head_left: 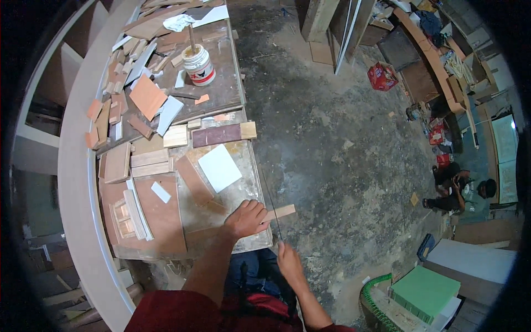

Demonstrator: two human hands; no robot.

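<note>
My left hand (246,219) is closed over a narrow wooden strip (285,212) and presses it onto the workbench (249,195) near its right edge. One end of the strip sticks out past that edge. My right hand (289,261) is wrapped round the near end of a saw, whose handle is hidden in the fist. Seen nearly edge-on, the thin dark saw blade (270,196) runs away from me and crosses the strip just right of my left fingers. A white rectangular panel (220,168) and a brown board (194,180) lie beyond my left hand.
A glue jar (199,69) with a stick in it stands farther up the bench among several wood offcuts (148,97). Small framed wood pieces (123,218) lie at left. A green box (426,293) and a coiled green hose (368,296) are lower right. Another person (459,188) sits far right.
</note>
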